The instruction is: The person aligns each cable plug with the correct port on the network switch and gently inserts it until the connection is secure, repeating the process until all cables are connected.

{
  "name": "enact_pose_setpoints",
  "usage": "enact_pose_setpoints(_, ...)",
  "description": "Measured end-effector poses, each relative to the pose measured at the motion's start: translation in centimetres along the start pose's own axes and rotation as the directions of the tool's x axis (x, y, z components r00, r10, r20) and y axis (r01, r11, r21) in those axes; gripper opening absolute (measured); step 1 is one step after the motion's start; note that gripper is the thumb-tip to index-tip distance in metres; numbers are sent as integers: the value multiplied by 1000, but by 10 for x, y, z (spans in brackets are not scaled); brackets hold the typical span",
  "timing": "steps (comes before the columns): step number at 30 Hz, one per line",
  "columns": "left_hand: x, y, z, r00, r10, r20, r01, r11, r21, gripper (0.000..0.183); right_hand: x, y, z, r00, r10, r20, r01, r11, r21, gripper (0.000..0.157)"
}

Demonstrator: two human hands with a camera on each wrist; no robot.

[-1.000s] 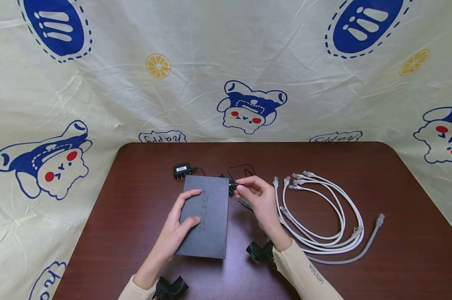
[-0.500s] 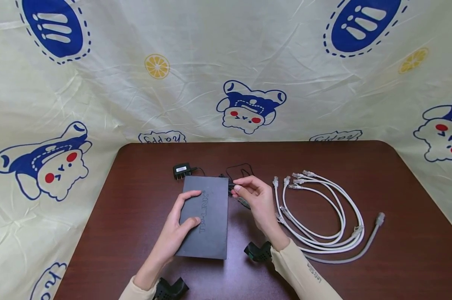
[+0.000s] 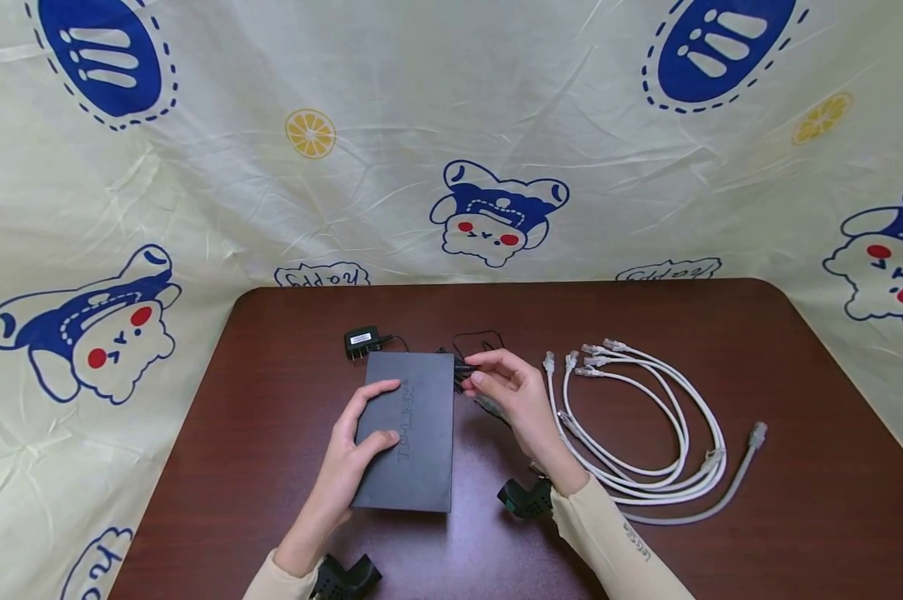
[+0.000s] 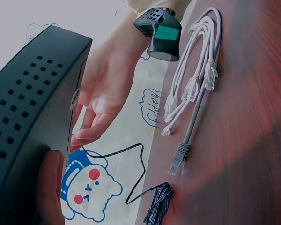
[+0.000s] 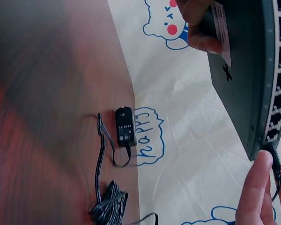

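Note:
A dark grey TP-LINK network switch (image 3: 424,467) is held up over the table, its row of ports facing my right hand. My left hand (image 3: 357,442) grips it from the left side, thumb and index finger on the lettered face, other fingers underneath. My right hand (image 3: 519,404) pinches a black power plug (image 5: 276,164) between thumb and fingers. The plug sits right at the end of the port panel, at the switch's far corner. From it a thin black cord (image 4: 126,149) runs to a bundled coil (image 5: 111,201) and the power adapter (image 3: 362,342), which lies behind the switch.
Coiled white network cables (image 3: 714,460) with clear connectors lie to the right of my right hand. A grey network cable (image 3: 742,477) curves around their near side. A printed cloth (image 3: 391,208) hangs behind the brown table (image 3: 819,500).
My right fingertips and the plug have shifted slightly closer to the switch, and the right wrist has swung a little to the right. The left hand keeps the same hold.

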State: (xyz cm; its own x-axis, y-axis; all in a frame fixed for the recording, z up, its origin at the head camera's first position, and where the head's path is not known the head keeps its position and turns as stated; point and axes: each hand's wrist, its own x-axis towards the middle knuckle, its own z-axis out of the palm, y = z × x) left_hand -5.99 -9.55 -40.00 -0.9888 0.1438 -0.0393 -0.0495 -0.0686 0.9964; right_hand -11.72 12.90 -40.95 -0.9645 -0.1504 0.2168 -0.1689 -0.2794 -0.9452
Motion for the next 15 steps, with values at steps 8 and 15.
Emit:
enact_pose_setpoints(8,1,-1,-3,1000,6,0,-6,1000,0,54,-2,-2,-14,998,-28,47,28,1000,1,30)
enact_pose_setpoints(15,2,-2,-7,1000,23,-21,-23,999,31,53,-6,-2,-24,1000,-16,-15,15,998,-59,28)
